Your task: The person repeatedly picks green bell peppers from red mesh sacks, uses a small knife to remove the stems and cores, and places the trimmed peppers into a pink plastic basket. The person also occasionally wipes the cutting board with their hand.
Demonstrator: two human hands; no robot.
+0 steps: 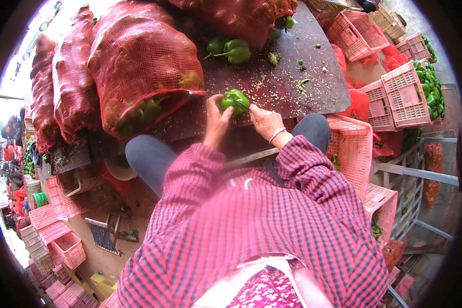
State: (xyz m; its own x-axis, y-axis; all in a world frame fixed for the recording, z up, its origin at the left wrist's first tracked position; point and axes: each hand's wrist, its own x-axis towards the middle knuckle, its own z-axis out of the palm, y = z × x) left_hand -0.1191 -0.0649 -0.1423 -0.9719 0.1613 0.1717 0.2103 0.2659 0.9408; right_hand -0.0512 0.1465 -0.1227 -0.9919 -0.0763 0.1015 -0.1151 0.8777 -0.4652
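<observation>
A green bell pepper point(235, 101) is held in my left hand point(217, 119), thumb and fingers around its left side, over the near edge of the dark tabletop point(315, 92). My right hand point(266, 122), with a bracelet at the wrist, pinches a thin dark thing, perhaps a small blade or the pepper's stem, against the pepper's right side; which it is cannot be told. Beyond my hands lie more green peppers point(236, 51) with stems. To the left, a red mesh sack point(142, 65) full of peppers has its mouth towards me.
More filled mesh sacks point(75, 77) stand at the left and top. Pale seeds and green scraps litter the tabletop. A pink plastic crate point(350, 146) stands by my right knee, with stacked crates holding green peppers point(431, 90) beyond. A folding stool point(106, 235) is on the floor at left.
</observation>
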